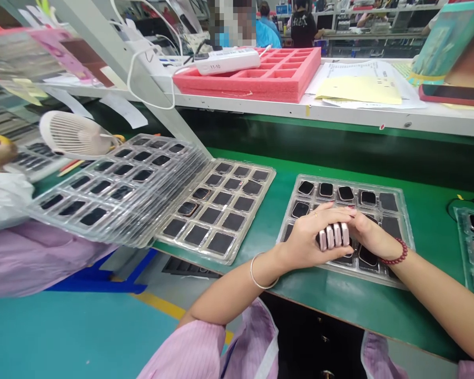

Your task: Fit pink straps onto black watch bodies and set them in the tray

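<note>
My left hand [310,231], with a thin bangle at the wrist, is closed around a row of several pink-gold smartwatch cases [334,236] standing on edge. My right hand [373,238], wearing a dark red bead bracelet, curls against the right end of this row; its fingertips are partly hidden. Both hands are above a clear plastic tray [406,216] on the green bench. Dark-faced watch cases [345,193] sit in its back and left pockets, while pockets at the right back show only dark flat bottoms. The hands cover the tray's middle.
Left of my hands lies another clear tray [237,247] with two watch cases in it. A leaning stack of filled trays [142,239] and a white fan [75,134] stand beyond. A co-worker's hand [0,152] is at far left. A shelf [430,118] crosses above the bench.
</note>
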`<state>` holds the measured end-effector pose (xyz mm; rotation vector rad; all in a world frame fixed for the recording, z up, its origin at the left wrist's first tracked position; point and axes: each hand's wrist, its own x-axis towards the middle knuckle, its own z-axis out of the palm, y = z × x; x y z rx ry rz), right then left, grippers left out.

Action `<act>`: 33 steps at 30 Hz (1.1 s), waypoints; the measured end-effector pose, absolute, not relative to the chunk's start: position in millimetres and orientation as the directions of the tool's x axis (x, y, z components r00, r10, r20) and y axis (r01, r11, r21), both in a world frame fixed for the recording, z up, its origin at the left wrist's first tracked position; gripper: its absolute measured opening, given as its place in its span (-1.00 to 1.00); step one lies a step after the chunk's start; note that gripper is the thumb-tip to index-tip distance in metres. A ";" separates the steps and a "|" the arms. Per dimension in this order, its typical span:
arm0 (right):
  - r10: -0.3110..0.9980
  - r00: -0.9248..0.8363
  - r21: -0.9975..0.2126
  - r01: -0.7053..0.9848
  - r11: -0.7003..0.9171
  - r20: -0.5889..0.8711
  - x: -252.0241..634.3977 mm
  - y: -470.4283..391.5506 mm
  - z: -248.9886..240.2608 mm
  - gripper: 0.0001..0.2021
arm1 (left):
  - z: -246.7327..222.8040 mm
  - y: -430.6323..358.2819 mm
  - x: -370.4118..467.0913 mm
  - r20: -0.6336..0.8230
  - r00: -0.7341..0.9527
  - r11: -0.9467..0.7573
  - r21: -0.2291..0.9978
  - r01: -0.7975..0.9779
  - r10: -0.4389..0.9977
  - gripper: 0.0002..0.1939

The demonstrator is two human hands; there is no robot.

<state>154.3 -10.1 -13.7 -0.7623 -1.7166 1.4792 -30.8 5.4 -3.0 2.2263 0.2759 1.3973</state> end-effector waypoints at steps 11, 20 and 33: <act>0.802 -0.557 -0.959 0.035 0.282 0.216 152.0 -10.7 4.9 -0.36 | -8.3 5.8 -27.9 0.821 0.472 -0.930 0.368 -0.008 0.321 -0.51; 0.731 -0.633 -0.926 0.057 0.373 0.256 145.7 -10.7 11.1 -0.40 | -16.6 5.6 -24.2 0.854 0.445 -0.957 0.291 0.022 0.270 -0.62; 0.737 -0.622 -0.907 0.097 0.409 0.266 146.9 -12.9 4.0 -0.44 | -20.1 2.8 -23.9 0.839 0.490 -0.971 0.186 0.153 0.238 -0.71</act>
